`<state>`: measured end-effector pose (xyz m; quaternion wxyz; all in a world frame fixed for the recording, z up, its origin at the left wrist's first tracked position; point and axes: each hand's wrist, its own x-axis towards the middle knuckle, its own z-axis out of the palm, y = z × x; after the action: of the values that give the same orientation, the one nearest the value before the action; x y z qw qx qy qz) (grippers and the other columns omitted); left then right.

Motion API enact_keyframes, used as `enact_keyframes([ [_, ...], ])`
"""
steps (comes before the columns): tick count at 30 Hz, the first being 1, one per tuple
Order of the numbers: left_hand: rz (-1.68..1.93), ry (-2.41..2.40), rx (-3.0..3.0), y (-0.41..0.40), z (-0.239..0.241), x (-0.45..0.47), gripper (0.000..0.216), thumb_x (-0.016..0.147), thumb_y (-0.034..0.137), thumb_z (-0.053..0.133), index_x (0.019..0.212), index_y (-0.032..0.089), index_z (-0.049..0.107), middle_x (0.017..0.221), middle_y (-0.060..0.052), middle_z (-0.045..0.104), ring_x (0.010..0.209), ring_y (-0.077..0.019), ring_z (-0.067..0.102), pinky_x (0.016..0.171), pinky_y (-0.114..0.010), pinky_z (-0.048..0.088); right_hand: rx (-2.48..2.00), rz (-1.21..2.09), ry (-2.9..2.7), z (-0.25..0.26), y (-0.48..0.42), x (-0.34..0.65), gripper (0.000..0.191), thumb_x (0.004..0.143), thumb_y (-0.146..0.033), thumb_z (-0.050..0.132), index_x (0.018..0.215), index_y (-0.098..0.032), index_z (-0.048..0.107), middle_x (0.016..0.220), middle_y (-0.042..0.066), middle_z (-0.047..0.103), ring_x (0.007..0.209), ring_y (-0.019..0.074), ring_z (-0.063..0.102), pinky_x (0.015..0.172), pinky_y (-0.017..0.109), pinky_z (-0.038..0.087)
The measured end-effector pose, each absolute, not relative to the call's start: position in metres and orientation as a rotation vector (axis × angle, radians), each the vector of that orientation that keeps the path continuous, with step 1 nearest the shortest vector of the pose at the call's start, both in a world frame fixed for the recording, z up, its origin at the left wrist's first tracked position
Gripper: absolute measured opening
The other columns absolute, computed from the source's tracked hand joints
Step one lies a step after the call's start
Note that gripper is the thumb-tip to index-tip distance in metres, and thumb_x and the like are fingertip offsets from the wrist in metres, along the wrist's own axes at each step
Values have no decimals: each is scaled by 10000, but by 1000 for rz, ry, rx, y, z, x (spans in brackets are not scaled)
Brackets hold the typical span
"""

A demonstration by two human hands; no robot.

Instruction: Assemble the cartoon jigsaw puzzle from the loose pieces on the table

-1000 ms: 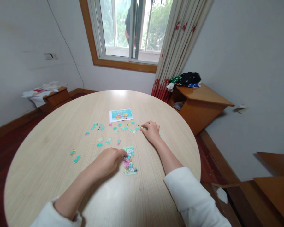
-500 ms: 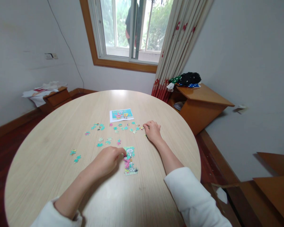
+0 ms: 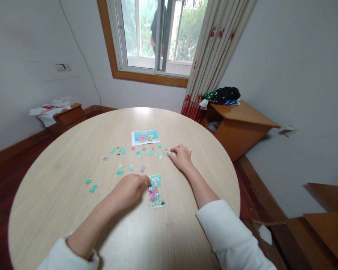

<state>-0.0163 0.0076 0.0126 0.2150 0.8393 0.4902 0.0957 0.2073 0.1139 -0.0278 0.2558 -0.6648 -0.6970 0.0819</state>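
Just left of the partly joined jigsaw puzzle (image 3: 157, 193), my left hand (image 3: 132, 189) is closed, with thumb and forefinger together at its upper left edge. Whatever lies between those fingertips is hidden. The joined part shows a pale green figure and a pink one. Farther off to the right, my right hand (image 3: 181, 156) pinches at a small puzzle piece (image 3: 169, 152), its thumb and forefinger around it at the table surface. Loose teal pieces (image 3: 151, 152) lie to the left of that hand, and a pink piece (image 3: 142, 169) is above the joined part.
A printed picture (image 3: 145, 137) lies beyond the pieces on the round table (image 3: 186, 240). Several more pieces (image 3: 93, 188) are scattered at the left. Behind the table stand a wooden cabinet (image 3: 239, 127) with cloths on top, a curtain (image 3: 214, 48) and a window (image 3: 139, 33).
My right hand has shifted slightly, its thumb now reaching farther left beside a small piece. My left hand stays at the joined puzzle's edge. The whole view has moved slightly.
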Motion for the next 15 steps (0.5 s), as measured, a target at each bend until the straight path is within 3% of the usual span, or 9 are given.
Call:
enact_keyframes([
  [15,297,1382,2325,9,9,-17,408,728,24,378,944,190,682,895,-79,728,836,-208,656,741,-294,442,-1805,206,-1900,-31,116,207,142,789,-313,635,865,-200,674,1006,63,616,1003,222,495,820,349,283],
])
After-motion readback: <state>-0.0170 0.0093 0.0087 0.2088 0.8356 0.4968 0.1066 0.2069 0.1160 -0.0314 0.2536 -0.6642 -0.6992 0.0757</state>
